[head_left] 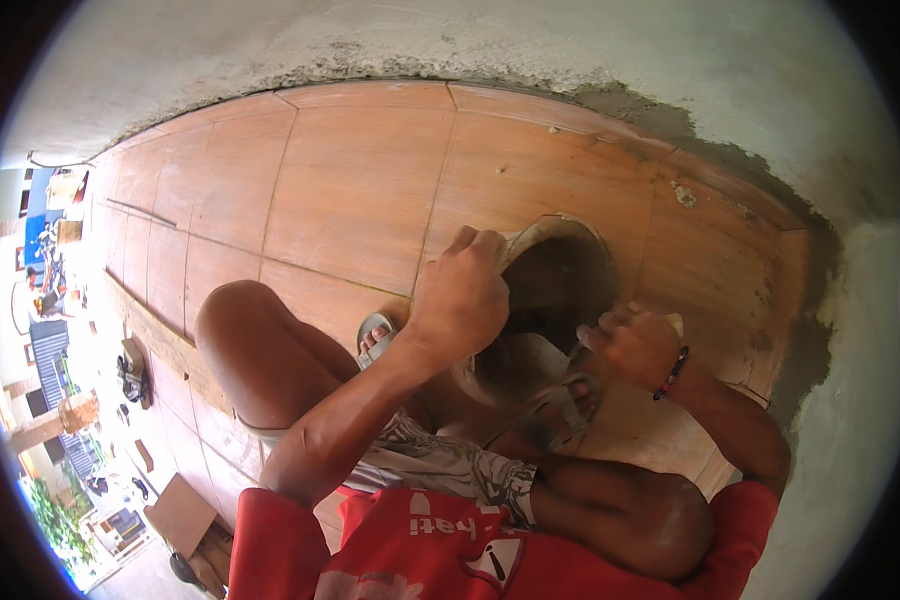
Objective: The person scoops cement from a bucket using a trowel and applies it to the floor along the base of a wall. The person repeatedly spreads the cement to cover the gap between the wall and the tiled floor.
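A grey, mortar-stained bucket (582, 229) stands tilted between my feet, its mouth toward me and its inside dark. My left hand (460, 295) is closed on the left side of its rim. Over the right side of the bucket, my right hand (635, 345) is closed around the handle of a trowel. A pale handle end pokes out beside that hand. The greyish trowel blade (530, 362) reaches into the near part of the bucket. How much mortar lies inside is hard to make out in the shadow.
Orange-brown floor tiles (360, 180) run to a plastered wall (570, 40), with wet-looking mortar (820, 370) along its foot at right. A wooden plank (160, 335) lies at left. A cardboard piece (182, 512) and dark sandals (130, 375) are farther left, toward a bright opening.
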Available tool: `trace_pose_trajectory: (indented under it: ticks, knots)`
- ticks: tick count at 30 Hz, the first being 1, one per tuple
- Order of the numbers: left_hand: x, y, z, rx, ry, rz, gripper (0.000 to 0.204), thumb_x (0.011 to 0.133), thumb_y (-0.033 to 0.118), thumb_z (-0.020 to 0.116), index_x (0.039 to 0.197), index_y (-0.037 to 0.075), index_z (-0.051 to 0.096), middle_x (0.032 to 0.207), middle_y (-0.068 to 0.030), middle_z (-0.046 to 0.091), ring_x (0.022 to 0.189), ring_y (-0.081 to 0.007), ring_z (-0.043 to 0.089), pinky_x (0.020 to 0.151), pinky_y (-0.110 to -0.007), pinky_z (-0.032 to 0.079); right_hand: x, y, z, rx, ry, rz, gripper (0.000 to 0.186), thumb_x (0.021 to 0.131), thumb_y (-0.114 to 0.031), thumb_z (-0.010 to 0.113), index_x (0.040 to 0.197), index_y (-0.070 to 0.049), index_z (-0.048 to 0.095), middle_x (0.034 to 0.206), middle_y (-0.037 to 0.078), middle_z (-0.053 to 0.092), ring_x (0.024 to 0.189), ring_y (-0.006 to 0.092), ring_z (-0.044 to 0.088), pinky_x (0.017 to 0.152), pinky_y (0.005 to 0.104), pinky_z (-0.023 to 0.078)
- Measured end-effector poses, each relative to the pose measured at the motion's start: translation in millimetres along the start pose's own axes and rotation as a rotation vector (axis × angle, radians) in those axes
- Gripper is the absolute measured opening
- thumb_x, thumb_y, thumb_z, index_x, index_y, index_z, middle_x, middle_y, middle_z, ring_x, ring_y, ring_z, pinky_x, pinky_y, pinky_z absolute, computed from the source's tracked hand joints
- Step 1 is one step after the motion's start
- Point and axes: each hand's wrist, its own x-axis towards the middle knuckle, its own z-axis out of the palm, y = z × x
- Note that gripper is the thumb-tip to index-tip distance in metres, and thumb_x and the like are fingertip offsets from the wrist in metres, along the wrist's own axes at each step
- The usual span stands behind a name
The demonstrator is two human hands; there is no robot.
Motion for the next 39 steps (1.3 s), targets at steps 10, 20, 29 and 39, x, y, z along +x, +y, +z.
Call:
trace_pose_trajectory:
  ticks: [10, 20, 29, 39]
  knots:
    - [11.8, -57.2, -11.5, -0.148, 0.026, -0.082, 0.028, 0.083, 0.008, 0.059, 0.110, -0.002, 0.062, 0.094, -0.0210, 0.066, 0.088, -0.0332, 0.065, 0.080, -0.042, 0.050, -13.4, -12.0, 29.3, 0.585, 0.008, 0.273, 0.029, 0.080, -0.020, 0.068, 0.108, -0.015, 0.071, 0.084, 0.014, 0.069, 0.077, 0.0344, 0.068, 0.066, 0.0453, 0.055]
    - [-7.2, -147.8, 2.1, -0.749, 0.052, -0.519, 0.041, 0.085, 0.011, 0.061, 0.122, -0.008, 0.055, 0.107, -0.0202, 0.063, 0.098, -0.0269, 0.060, 0.085, -0.036, 0.048, 9.1, 17.9, -0.3, 0.670, 0.270, 0.380, 0.027, 0.077, -0.013, 0.075, 0.100, -0.003, 0.065, 0.077, 0.017, 0.066, 0.072, 0.0370, 0.067, 0.063, 0.0387, 0.053]
    - [-53.2, -104.9, -40.3, -0.519, 0.290, -0.432, 0.074, 0.089, 0.019, 0.064, 0.151, -0.002, 0.027, 0.147, -0.0250, 0.035, 0.127, -0.0322, 0.044, 0.108, -0.043, 0.037, 51.6, 83.7, -13.1, 0.470, 0.367, 0.578, 0.028, 0.079, -0.017, 0.077, 0.094, -0.001, 0.059, 0.088, 0.019, 0.065, 0.082, 0.0394, 0.065, 0.069, 0.0425, 0.051]
    - [-148.9, -80.7, -193.8, -0.136, 0.700, -0.279, 0.079, 0.087, 0.045, 0.065, 0.143, -0.006, 0.042, 0.145, -0.0180, 0.047, 0.118, -0.0259, 0.054, 0.100, -0.038, 0.043, 80.9, 113.4, 1.9, 0.650, 0.267, 0.412, 0.028, 0.083, -0.019, 0.073, 0.100, 0.000, 0.064, 0.090, 0.016, 0.065, 0.083, 0.0356, 0.065, 0.073, 0.0392, 0.052]
